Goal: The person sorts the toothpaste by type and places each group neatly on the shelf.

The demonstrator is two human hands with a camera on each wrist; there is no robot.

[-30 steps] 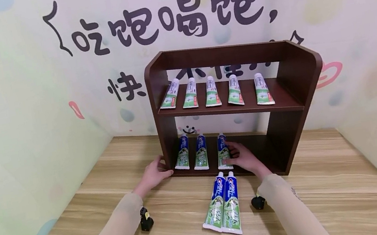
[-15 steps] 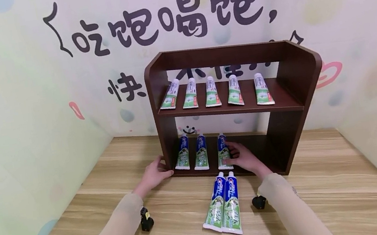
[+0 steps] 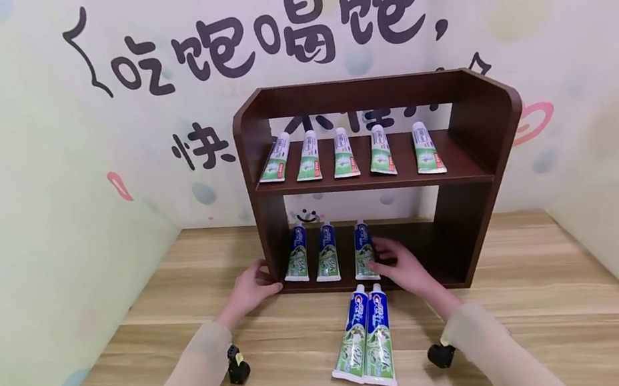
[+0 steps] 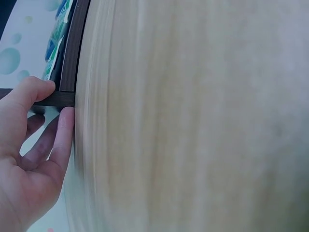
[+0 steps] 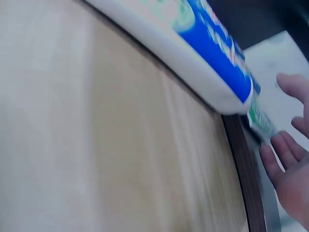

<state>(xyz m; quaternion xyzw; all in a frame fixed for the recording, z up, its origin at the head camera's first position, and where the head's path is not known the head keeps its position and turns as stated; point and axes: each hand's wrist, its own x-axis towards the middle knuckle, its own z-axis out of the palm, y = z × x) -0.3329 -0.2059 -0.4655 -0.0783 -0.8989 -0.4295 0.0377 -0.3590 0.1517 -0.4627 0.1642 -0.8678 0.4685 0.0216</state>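
My left hand [image 3: 249, 290] grips the lower front corner of a dark brown wooden shelf [image 3: 371, 85]; in the left wrist view, thumb and fingers lie on either side of its side panel [image 4: 57, 99]. On the bottom board, a blue and green toothpaste tube [image 3: 364, 253] lies third from the left. Right beside it is my right hand [image 3: 409, 269], thumb near the tube's lower end. The right wrist view has this hand [image 5: 294, 169] with its fingers spread and loosely bent, nothing held between them.
Two more blue and green tubes [image 3: 350, 342] overlap on the wooden table [image 3: 275, 360] in front of the shelf. Two similar tubes [image 3: 296, 256] lie at the bottom board's left. Several white and green tubes [image 3: 343, 155] line the upper board. A printed wall stands behind.
My right hand has loosened from the third tube and drawn slightly right, its forearm swinging outward. The tube stays put. The left hand keeps its grip, and the head view has shifted a little.
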